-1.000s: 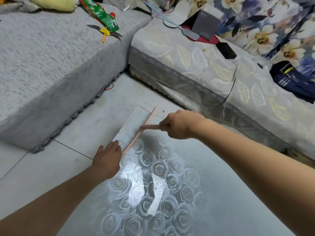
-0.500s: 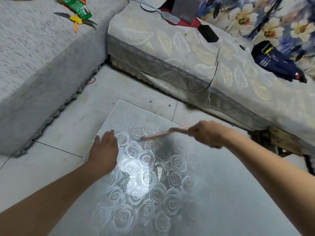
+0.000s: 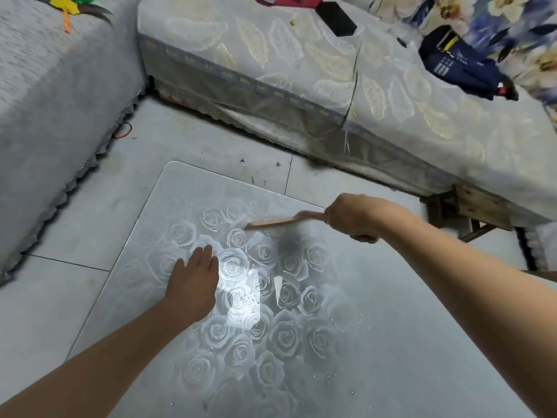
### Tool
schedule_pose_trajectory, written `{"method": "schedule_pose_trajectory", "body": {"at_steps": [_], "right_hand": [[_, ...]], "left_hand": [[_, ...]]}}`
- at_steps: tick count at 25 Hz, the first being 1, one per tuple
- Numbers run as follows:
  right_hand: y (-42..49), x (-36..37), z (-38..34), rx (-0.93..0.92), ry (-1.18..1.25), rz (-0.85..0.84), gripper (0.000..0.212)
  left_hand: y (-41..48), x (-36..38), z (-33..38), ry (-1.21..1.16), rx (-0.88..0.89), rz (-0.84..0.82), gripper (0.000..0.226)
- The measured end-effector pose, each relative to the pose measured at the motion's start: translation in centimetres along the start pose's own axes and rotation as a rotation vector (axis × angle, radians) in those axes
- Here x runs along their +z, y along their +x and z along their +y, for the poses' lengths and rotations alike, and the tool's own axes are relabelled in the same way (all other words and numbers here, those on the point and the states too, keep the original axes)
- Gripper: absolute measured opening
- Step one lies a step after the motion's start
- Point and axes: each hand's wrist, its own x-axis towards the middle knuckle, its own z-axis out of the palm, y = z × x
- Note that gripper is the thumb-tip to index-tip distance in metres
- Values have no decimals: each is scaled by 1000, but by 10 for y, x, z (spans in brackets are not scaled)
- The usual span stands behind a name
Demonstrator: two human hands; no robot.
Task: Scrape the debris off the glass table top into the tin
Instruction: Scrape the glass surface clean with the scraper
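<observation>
A glass table top (image 3: 407, 342) with a rose pattern fills the lower middle of the view. My right hand (image 3: 354, 217) grips the handle of a pink scraper (image 3: 280, 221), whose long blade lies across the glass near the far edge. My left hand (image 3: 193, 282) rests flat on the glass with straight fingers, below and left of the blade. Small pale crumbs of debris (image 3: 250, 297) lie on the glass beside my left hand, and a few more sit to the right. No tin is in view.
A grey sofa (image 3: 45, 116) stands at the left and a bed with a leaf-patterned cover (image 3: 301, 70) runs along the back. A dark blue bag (image 3: 461, 67) lies on the bed. Tiled floor (image 3: 114, 206) with dark specks borders the glass. A wooden frame (image 3: 479, 209) shows under the bed.
My right hand has swept the scraper from the table's far left corner toward the right and nearer. My left hand has slid from the left edge further onto the glass.
</observation>
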Motion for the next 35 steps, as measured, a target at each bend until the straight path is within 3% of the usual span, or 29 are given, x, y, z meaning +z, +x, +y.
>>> {"method": "schedule_pose_trajectory", "body": {"at_steps": [2,4,8,12,15,17,20,23,27,30,33,35], "right_hand": [[-5,20,6,-41,-26,16,28],[-33,60,20,-135,-64,-13,55],[-99,89,44,-114,-107,-63,50],[-107,92,9,-314,-152,133,68],[-97,114,-50,-441,-79,281,57],[-95,136,-68,-418,-22,262,46],[-102,171,-51,-338,81,269,50],[-122,197,-13,-277,116,278,49],[-159,208,33,-205,97,248,46],[-157,195,27,-296,166,297,41],[-128,186,-24,-457,353,314,40],[-108,193,-49,-477,457,237,39]], "left_hand": [[0,0,3,30,-10,-4,68],[-2,2,2,48,-17,5,67],[-4,-8,-5,-38,2,-2,62],[-15,-18,1,-363,36,225,58],[-24,-18,-2,-672,-90,319,47],[-27,-10,-10,-654,-117,257,46],[-36,8,0,-637,-51,210,43],[-56,26,52,-668,-3,276,42],[-78,38,113,-748,66,221,46],[-80,21,87,-900,32,323,33],[-65,10,22,-761,-103,497,27],[-58,17,2,-697,-202,447,23]]}}
